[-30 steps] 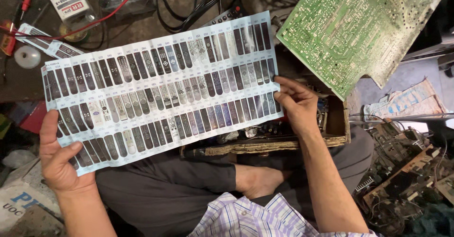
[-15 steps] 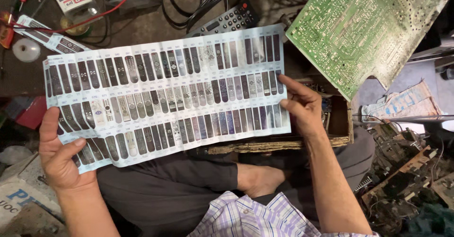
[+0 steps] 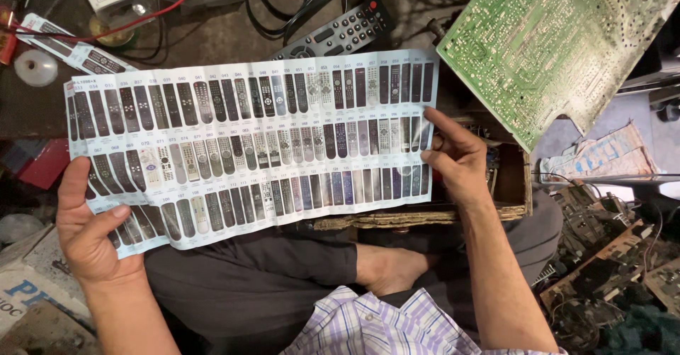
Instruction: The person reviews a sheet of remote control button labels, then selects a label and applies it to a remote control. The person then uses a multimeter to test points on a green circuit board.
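Observation:
I hold a long glossy paper chart [image 3: 255, 146] printed with several rows of small remote-control pictures, stretched flat between both hands above my lap. My left hand [image 3: 88, 231] grips its lower left corner, thumb on top. My right hand [image 3: 457, 160] pinches its right edge, fingers over the print. A dark remote control [image 3: 340, 32] lies on the bench just beyond the chart's top edge, partly hidden by it.
A large green circuit board [image 3: 559, 43] leans at the upper right. Black cables and a red wire [image 3: 163, 8] run along the back. A wooden box [image 3: 513, 185] sits under my right hand. Scrap boards [image 3: 609, 270] lie at the lower right, cardboard packaging [image 3: 28, 291] lower left.
The chart has shifted a little to the right and flattened out, and more of the dark remote shows above its top edge. Both hands keep their grip.

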